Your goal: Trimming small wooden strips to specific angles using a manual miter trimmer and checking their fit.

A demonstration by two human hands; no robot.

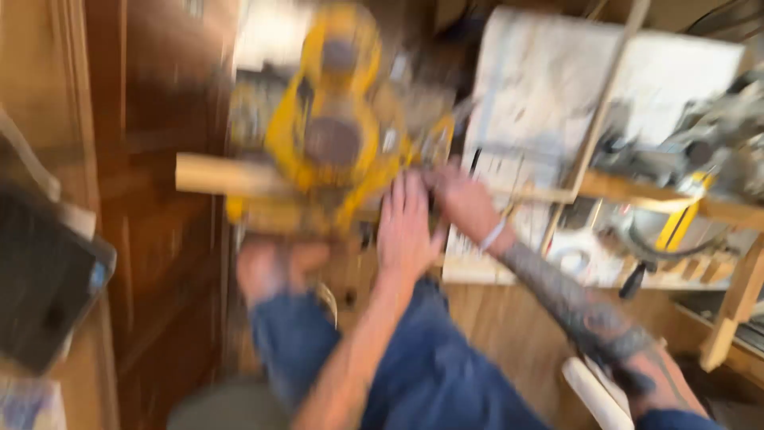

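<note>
The whole head view is blurred by motion. A yellow mitre saw [334, 135] sits on the wooden floor in front of me. A long pale wooden strip [215, 175] lies across its base and runs on to the right. My left hand [406, 227] lies flat at the saw's right front, fingers stretched forward, holding nothing. My right hand [461, 199], on a tattooed forearm with a pale wristband, is just right of it at the strip; its grip is too blurred to read. My bare foot [270, 267] and blue-jeaned legs [430, 374] are below the saw.
A brown wooden cabinet [159, 199] stands at the left, with a dark flat case [44, 279] in front of it. A white board [549, 95] lies at the right. Beyond it are a grey and yellow power tool [700, 159] and a wooden frame [736, 306].
</note>
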